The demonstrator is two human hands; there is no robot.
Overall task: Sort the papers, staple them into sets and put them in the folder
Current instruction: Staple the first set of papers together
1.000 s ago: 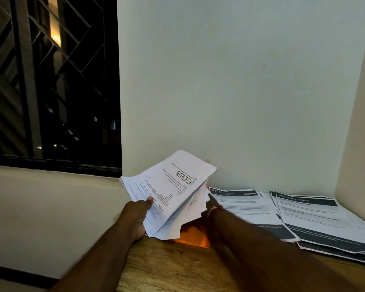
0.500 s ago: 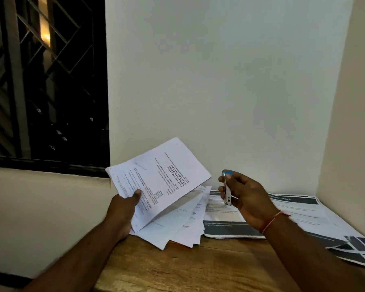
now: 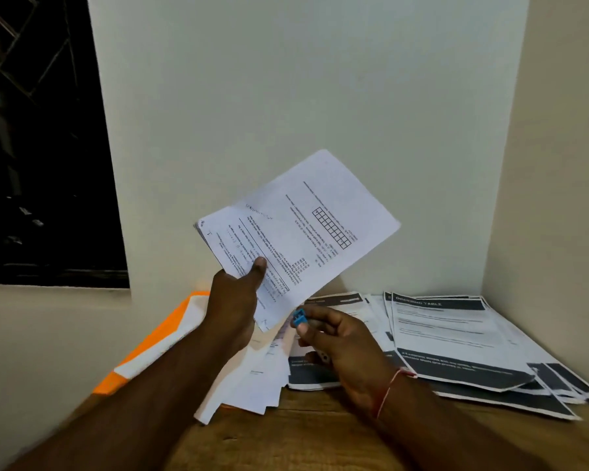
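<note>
My left hand (image 3: 235, 300) holds a set of white printed papers (image 3: 306, 229) by its lower corner, lifted and tilted above the table. Just below the set, my right hand (image 3: 340, 345) grips a small stapler (image 3: 300, 317) with a blue end; its metal tip shows under my fingers. An orange folder (image 3: 160, 338) lies flat at the table's left, partly under my left forearm. Loose white sheets (image 3: 252, 379) rest on it and spill toward the front. Dark-banded papers (image 3: 456, 338) are spread along the back right corner.
The wooden table (image 3: 313, 436) sits in a corner between a pale back wall and a right wall. A dark barred window (image 3: 41, 147) is at the left, with a ledge below it.
My left hand has raised the top set clear of the loose sheets and swung it right. My right hand came out from behind the papers with the stapler and moved under the set. The folder now shows.
</note>
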